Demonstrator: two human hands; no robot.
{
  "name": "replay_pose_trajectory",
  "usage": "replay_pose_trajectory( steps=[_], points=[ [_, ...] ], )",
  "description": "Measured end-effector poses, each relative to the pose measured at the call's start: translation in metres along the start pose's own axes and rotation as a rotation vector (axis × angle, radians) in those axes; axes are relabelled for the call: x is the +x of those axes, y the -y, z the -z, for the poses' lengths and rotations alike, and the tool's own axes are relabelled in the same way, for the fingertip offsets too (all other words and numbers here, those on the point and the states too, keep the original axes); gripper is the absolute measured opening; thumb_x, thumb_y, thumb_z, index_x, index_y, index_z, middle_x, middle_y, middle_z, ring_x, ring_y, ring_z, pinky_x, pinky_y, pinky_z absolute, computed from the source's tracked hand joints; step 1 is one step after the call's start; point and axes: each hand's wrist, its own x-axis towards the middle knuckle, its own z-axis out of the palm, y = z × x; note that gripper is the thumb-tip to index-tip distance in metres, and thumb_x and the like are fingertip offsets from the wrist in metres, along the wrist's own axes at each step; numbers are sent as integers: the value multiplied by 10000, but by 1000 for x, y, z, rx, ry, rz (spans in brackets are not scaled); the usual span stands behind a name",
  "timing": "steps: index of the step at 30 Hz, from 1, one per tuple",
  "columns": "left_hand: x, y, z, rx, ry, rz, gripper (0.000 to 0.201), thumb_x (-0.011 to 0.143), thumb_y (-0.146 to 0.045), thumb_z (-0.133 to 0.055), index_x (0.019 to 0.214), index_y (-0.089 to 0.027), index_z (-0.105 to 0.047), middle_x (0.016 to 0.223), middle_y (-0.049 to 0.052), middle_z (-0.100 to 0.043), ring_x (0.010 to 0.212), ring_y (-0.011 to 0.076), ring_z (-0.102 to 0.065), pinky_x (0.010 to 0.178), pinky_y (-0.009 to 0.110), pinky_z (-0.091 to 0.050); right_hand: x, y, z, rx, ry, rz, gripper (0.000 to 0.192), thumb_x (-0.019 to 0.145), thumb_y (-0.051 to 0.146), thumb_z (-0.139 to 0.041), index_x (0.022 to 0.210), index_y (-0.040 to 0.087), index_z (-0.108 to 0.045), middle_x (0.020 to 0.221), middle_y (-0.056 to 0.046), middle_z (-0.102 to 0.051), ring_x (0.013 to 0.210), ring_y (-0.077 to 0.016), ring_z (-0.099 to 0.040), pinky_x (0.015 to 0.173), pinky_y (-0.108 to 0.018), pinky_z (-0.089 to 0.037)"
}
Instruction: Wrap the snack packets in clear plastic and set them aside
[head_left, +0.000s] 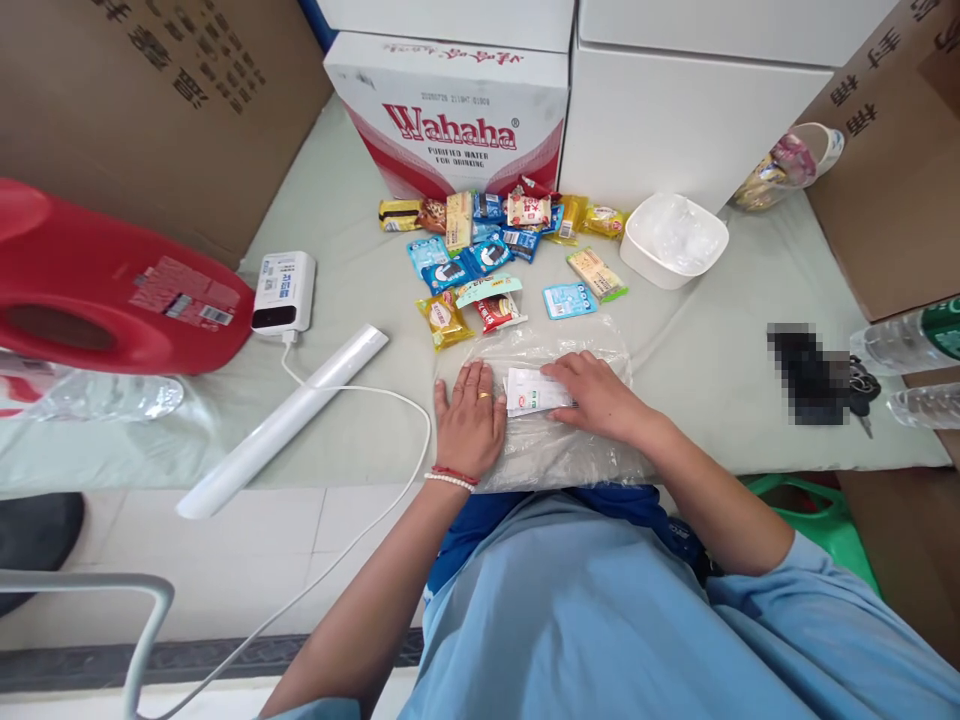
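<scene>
A clear plastic bag [592, 455] lies spread on the cloth-covered table in front of me. My left hand [471, 420] rests flat on its left part, fingers stretched out. On the bag's middle are white printed packets [525, 392], flat and narrow, seemingly stacked; their exact number is unclear. My right hand [596, 395] grips their right end between thumb and fingers, which hide that end. Just beyond the bag lie a yellow snack packet [445, 320], a red snack packet [501, 312], a light blue packet [570, 300] and a yellow-green wrapped bar [596, 274].
More wrapped snacks [491, 253] lie before a Wahaha carton [457, 120]. A white bowl [645, 245] holds crumpled clear plastic. Leftward are a white tube [285, 420], a power bank [283, 290] with a cable, and a red jug [112, 290]. Keys [862, 385] and bottles [907, 340] are rightward.
</scene>
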Motion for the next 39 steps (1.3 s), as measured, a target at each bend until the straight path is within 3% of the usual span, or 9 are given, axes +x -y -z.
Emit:
replay_pose_trajectory(
  steps=[16, 20, 22, 24, 27, 30, 32, 34, 39],
  points=[
    [1, 1, -4, -53, -11, -4, 564, 1077, -350, -285, 1581, -130, -413, 1663, 159, -390, 1561, 310, -351, 1265, 666, -181, 9, 6, -1, -103, 32, 41, 539, 937, 334, -687, 1426, 137, -573, 1309, -175, -629, 1170, -342, -518, 1013, -482, -430],
    [-3, 9, -3, -101, -118, -12, 525, 1064, -336, -378, 1548, -150, -464, 1651, 177, -408, 1558, 331, -356, 1248, 649, -239, -6, 0, -3, -6, -34, 41, 541, 954, 329, -675, 1451, 155, -551, 1449, -187, -555, 1248, -356, -507, 1052, -532, -444],
    [-12, 15, 3, -100, -224, -103, 490, 1043, -298, -457, 1524, -213, -500, 1630, 152, -453, 1565, 328, -342, 1266, 639, -193, -26, -4, 0, 103, -110, 98, 541, 980, 391, -653, 1466, 184, -532, 1521, -188, -493, 1314, -343, -494, 1086, -533, -446],
    [-25, 23, 10, -110, -244, -322, 518, 1022, -250, -519, 1537, -293, -474, 1574, 101, -542, 1557, 286, -366, 1296, 612, -113, -53, -5, 4, 202, -145, 200, 622, 978, 502, -646, 1505, 213, -489, 1546, -183, -469, 1368, -323, -479, 1124, -517, -441],
    [-48, 38, 20, -207, -71, -632, 657, 995, -377, -613, 1593, -248, -374, 1530, 120, -588, 1532, 254, -411, 1316, 539, -139, -96, -3, 0, 196, -88, 268, 835, 888, 611, -724, 1569, 236, -422, 1560, -177, -473, 1415, -343, -453, 1163, -541, -418],
    [-63, 53, 22, -240, 52, -720, 795, 898, -584, -703, 1545, -197, -452, 1601, 196, -483, 1562, 342, -344, 1296, 578, -195, -125, -8, -22, 60, -99, 200, 599, 950, 394, -695, 1501, 225, -530, 1489, -170, -564, 1365, -350, -506, 1134, -585, -438],
    [-67, 62, 23, -249, 85, -716, 591, 932, -476, -697, 1448, -223, -562, 1618, 187, -462, 1556, 348, -354, 1279, 587, -245, -133, -15, -37, 31, -164, 174, 371, 987, 223, -591, 1353, 216, -654, 1376, -153, -653, 1276, -322, -574, 1074, -565, -490],
    [-65, 69, 26, -325, 101, -678, 305, 983, -284, -623, 1281, -241, -666, 1538, 141, -571, 1506, 296, -450, 1263, 549, -312, -133, -23, -42, 93, -217, 177, 287, 1001, 168, -534, 1222, 220, -710, 1239, -125, -722, 1144, -278, -637, 987, -496, -548],
    [-35, 71, 40, -620, 138, -369, 168, 1002, -283, -557, 1039, -240, -715, 1224, 75, -765, 1172, 214, -712, 1036, 388, -554, -107, -41, -4, 322, -249, 143, 220, 1045, 268, -514, 1127, 241, -716, 975, -70, -755, 907, -207, -678, 823, -348, -566]
  ],
)
